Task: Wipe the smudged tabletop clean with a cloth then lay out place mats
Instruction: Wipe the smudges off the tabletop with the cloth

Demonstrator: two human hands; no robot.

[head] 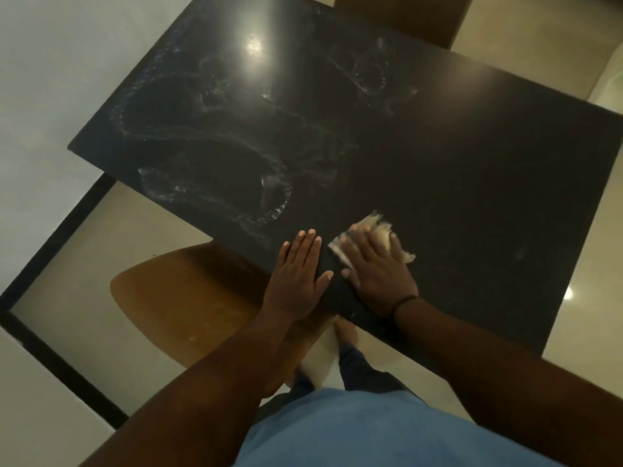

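At the table's near edge the left hand point(301, 269) lies flat, fingers straight, on the dark tabletop point(455, 170). Just beside it the right hand point(376, 269) presses a pale cloth point(379, 230) flat, fingers spread. White smudges point(215, 136) lie farther off.

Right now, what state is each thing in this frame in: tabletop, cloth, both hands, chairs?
tabletop: smudged, white streaks across its left half
cloth: on the tabletop, pressed under the right hand
right hand: flat on the cloth, fingers straight
left hand: flat on the tabletop, holds nothing
near chair: tucked partly under the table edge
far chair: at the far side
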